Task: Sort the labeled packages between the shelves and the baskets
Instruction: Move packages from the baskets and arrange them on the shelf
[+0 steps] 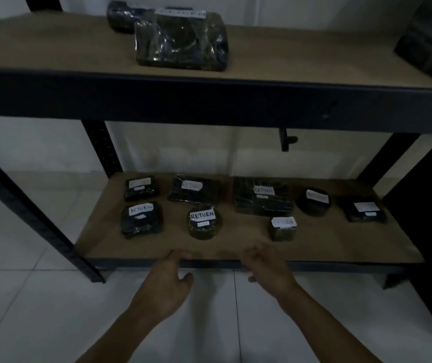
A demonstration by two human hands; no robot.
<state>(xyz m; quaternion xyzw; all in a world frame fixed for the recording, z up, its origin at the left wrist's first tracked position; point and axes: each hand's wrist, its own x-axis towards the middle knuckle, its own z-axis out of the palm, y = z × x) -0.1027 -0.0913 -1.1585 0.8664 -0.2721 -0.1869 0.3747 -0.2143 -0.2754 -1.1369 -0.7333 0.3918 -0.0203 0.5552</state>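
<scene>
A dark metal rack (209,100) fills most of the frame, standing on a pale tiled floor (26,310). Its upper shelf (52,43) runs across the top of the frame and its lower shelf (340,242) lies at the centre.

Both bare forearms come up from the bottom edge. The left hand (167,281) is at lower centre, its fingers loosely curled over the front edge of the lower shelf with the thumb apart below; it holds nothing, and whether it touches the edge cannot be told. The right hand (264,263) is just right of it, blurred, fingers loosely bent, nothing in it.

At top centre on the upper shelf lies a big package (180,43) with a white label, a smaller one (120,17) behind it, and a dark bundle (429,40) at the upper right corner.

Eight labelled packages lie on the lower shelf. Back row, left to right: a small block (140,188), a flat pack (194,189), a wide pack (263,196), a round one (313,201), an end pack (361,208). Front row: a left pack (141,218), a disc (204,221), a cube (283,227). Several labels read RETURN; others are too blurred to read.
</scene>
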